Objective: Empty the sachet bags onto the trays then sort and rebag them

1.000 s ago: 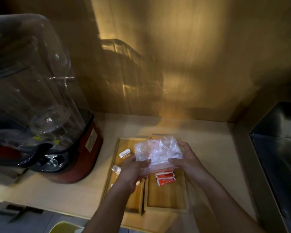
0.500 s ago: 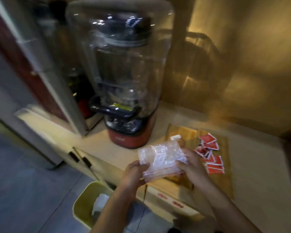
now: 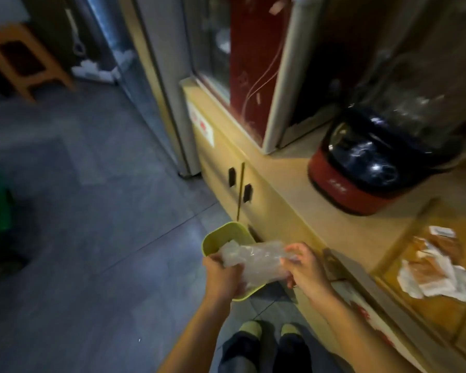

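A crumpled clear plastic bag [image 3: 256, 258] is held between both hands, directly over a yellow-green bin [image 3: 221, 235] on the floor. My left hand [image 3: 222, 275] grips the bag's left end and my right hand [image 3: 303, 267] pinches its right end. I cannot tell whether anything is inside the bag. At the right edge, wooden trays [image 3: 439, 305] on the counter carry a blurred pile of sachets [image 3: 436, 273], white and orange-red.
A blender with a red base [image 3: 361, 170] stands on the beige counter [image 3: 293, 184]. Cabinet doors with dark handles [image 3: 238, 184] face the grey tiled floor. My feet [image 3: 269, 335] are beside the bin. A wooden stool [image 3: 19, 57] sits far left.
The view has swung left and down, away from the trays and over the floor. Both hands carried the clear bag from above the trays to above the bin.
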{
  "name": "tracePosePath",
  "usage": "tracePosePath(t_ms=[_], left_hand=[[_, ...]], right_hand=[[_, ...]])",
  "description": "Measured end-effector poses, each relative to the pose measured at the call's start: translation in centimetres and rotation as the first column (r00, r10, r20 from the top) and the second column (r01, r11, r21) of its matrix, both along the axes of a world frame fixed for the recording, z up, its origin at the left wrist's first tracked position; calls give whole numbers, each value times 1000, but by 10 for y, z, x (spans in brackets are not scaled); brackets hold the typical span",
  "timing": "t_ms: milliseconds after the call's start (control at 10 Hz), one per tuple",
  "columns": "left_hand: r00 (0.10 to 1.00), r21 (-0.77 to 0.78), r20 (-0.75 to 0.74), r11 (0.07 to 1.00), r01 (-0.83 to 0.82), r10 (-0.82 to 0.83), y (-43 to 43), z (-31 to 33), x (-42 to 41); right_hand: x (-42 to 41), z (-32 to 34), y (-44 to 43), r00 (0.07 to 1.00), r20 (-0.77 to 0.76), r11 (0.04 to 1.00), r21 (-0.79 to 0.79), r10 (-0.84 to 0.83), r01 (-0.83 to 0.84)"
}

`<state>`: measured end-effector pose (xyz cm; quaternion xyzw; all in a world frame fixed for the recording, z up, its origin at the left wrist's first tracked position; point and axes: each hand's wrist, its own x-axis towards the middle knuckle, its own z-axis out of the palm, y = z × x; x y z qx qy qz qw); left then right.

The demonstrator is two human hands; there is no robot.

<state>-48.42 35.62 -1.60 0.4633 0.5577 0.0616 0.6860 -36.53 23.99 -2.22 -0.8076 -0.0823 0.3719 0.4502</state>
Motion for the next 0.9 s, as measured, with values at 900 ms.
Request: tracePosePath(t_ms=[900], left_hand=[[314, 105, -727, 354, 929, -610, 44, -253, 10]], right_hand=[[28, -248, 62, 592, -57, 411, -667, 804, -621]])
